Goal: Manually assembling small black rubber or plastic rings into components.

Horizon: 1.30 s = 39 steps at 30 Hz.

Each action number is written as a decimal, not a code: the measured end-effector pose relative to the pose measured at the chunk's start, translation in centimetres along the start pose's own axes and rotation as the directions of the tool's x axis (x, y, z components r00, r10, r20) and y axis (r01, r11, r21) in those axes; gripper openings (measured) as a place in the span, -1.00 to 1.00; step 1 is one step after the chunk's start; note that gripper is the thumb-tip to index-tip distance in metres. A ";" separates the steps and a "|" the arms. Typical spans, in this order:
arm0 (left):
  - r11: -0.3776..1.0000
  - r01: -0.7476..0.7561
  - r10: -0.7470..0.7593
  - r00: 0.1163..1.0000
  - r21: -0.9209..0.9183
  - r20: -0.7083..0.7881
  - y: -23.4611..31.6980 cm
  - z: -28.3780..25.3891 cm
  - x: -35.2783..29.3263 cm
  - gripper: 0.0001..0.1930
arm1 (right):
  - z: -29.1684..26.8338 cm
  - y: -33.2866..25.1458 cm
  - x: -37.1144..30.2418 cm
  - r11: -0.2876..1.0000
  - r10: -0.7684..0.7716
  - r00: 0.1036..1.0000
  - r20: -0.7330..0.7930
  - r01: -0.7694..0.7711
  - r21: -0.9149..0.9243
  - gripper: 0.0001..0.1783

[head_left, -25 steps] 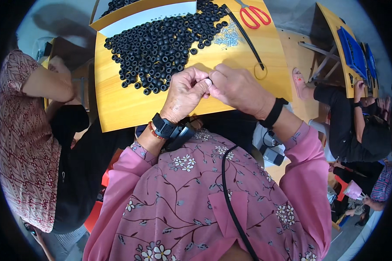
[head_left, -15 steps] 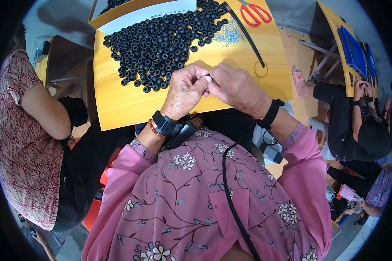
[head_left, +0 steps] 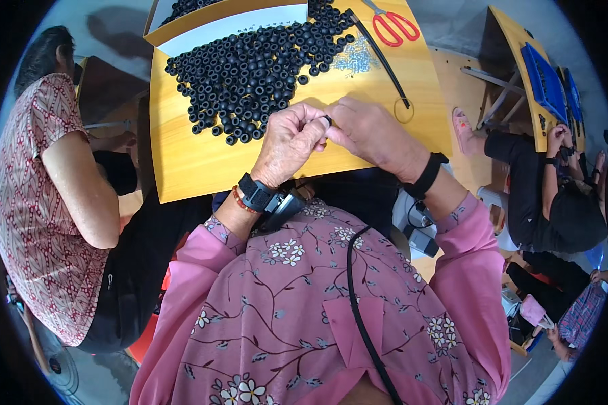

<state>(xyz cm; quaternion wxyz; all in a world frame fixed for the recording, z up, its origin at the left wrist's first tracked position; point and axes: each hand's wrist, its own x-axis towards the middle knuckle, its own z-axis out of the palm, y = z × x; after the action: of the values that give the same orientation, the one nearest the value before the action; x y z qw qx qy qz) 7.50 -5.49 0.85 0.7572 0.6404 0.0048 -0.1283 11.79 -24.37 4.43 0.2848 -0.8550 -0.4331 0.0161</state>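
Observation:
Both hands meet over the near edge of the wooden table. My left hand (head_left: 287,143) is closed, pinching a small black ring-like piece (head_left: 327,120) between thumb and fingertips. Against it, my right hand (head_left: 380,137) is also closed, its fingertips pressed together; what they hold is too small to make out. Beyond my hands spreads a large heap of round black pieces with holes (head_left: 246,81). To its right lies a scatter of tiny silvery pieces (head_left: 358,57). A thin black rod (head_left: 382,59) with a wire loop (head_left: 404,111) at its near end rests beside them.
Red-handled scissors (head_left: 396,30) lie at the far right of the table (head_left: 199,162). A cardboard box (head_left: 230,15) with more black pieces stands at the back. One person (head_left: 54,202) sits close on my left; others sit to the right by a table with blue trays (head_left: 544,81).
My hands stay together, with the right fingers shifted slightly so the black piece shows more. The person on the left has leaned, bringing the head into view.

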 end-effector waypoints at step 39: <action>0.998 0.021 -0.021 1.000 -0.064 -0.007 0.4 0.6 -0.4 -0.81 | -1.5 -1.2 0.4 0.995 0.082 0.995 0.063 -0.078 -0.056 -0.70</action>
<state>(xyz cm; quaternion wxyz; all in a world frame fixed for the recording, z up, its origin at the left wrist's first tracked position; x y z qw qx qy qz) 7.06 -5.88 1.43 0.7760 0.6161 0.0183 -0.1336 11.58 -24.21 6.38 0.2467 -0.8780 -0.4079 0.0435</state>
